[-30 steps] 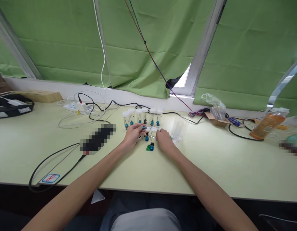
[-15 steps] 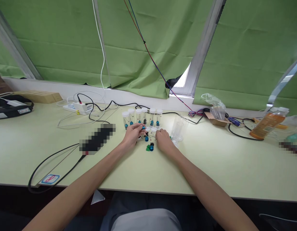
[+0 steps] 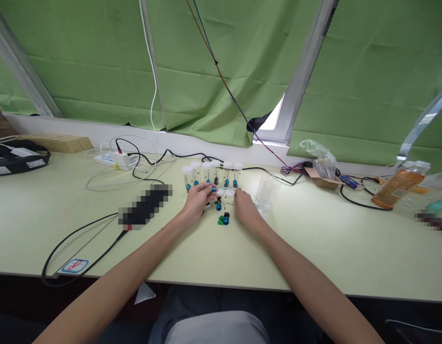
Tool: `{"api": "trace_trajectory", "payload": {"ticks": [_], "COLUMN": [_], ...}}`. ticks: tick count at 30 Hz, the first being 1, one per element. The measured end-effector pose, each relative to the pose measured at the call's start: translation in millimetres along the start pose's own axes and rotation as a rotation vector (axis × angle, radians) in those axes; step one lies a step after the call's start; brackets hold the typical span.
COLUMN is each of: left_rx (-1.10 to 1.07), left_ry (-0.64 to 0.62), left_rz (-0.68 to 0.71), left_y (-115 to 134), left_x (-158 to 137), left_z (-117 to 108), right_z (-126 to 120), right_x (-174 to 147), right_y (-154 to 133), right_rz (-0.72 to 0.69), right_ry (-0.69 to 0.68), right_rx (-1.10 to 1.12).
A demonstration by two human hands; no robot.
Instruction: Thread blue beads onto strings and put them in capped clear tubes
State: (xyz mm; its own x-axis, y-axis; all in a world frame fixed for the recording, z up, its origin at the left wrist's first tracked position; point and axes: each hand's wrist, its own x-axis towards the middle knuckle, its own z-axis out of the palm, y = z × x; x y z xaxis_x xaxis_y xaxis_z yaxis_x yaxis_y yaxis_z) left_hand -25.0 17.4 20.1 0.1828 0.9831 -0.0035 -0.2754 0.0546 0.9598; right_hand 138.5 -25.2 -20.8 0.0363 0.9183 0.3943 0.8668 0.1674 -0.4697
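My left hand (image 3: 196, 200) pinches a small blue piece (image 3: 213, 189) between thumb and fingers, just in front of a row of clear capped tubes (image 3: 207, 173). Each tube holds a small blue or dark piece with a thin stem. Across from it, my right hand (image 3: 246, 207) is closed beside some white caps (image 3: 229, 193); anything in its fingers is too small to make out. On the table between the hands lies a blue and black piece (image 3: 218, 206). Nearer to me sit a green piece (image 3: 221, 220) and another blue piece (image 3: 226, 220).
Several clear tubes (image 3: 266, 195) lie right of my right hand. Farther right are a small open carton (image 3: 323, 178) with a plastic bag and an orange bottle (image 3: 400, 185). A black cable (image 3: 59, 243) loops over the front edge at left, and a power strip (image 3: 117, 160) sits behind.
My right hand has shifted slightly to the right, its fingers drawn a little away from the caps. My left hand stays almost in place with the blue piece.
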Motion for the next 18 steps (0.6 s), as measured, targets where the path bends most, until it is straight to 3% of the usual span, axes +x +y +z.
{"api": "trace_trajectory", "payload": {"ticks": [18], "left_rx": [-0.013], "left_ry": [-0.010], "left_rz": [0.020], "left_y": [-3.8], "left_x": [3.3], "left_z": [-1.8], "right_z": [-2.1], "right_x": [2.9], "right_y": [0.5], "right_rz": [0.023], "right_ry": [0.116], "right_rx": [0.151]}}
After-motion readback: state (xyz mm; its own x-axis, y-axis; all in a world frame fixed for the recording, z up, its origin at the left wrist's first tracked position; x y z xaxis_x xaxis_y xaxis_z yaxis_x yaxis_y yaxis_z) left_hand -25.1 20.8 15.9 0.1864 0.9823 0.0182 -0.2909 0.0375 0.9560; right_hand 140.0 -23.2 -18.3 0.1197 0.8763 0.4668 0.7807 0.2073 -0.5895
